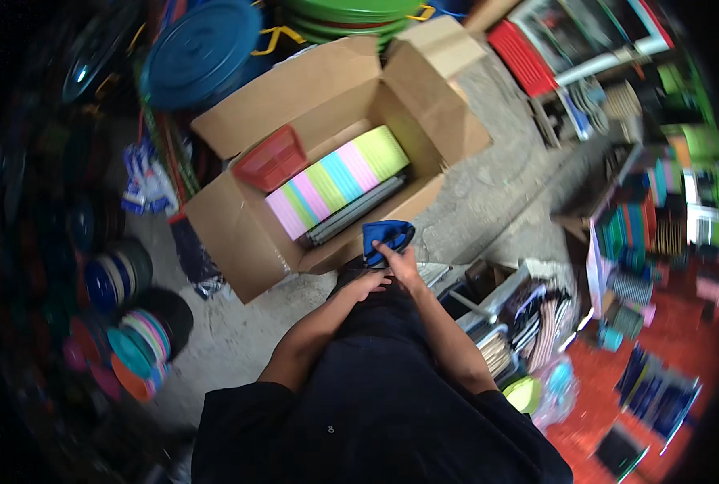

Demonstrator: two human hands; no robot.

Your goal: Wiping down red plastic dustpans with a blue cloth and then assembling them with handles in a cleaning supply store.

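My right hand (pixel 400 261) grips a blue cloth item with dark edging (pixel 385 235), folded or bunched, in front of my body. My left hand (pixel 370 284) is just below and to its left, fingers partly spread near my right wrist; it shows no object in it. Beyond both hands stands an open cardboard box (pixel 232 248). Inside it lie a long row of nested pastel plastic items (pixel 338 181) in pink, green, blue and yellow, a red plastic tray (pixel 273 158) at the left end, and grey flat items (pixel 356 209) along the near side.
Blue (pixel 205 51) and green lidded tubs (pixel 353 12) stand behind the box. Stacked colourful basins (pixel 138 345) are on the left. At right are a crate of assorted goods (pixel 499 302), shelves of plastic ware and a red floor (pixel 668 363). Concrete floor (pixel 486 175) surrounds the box.
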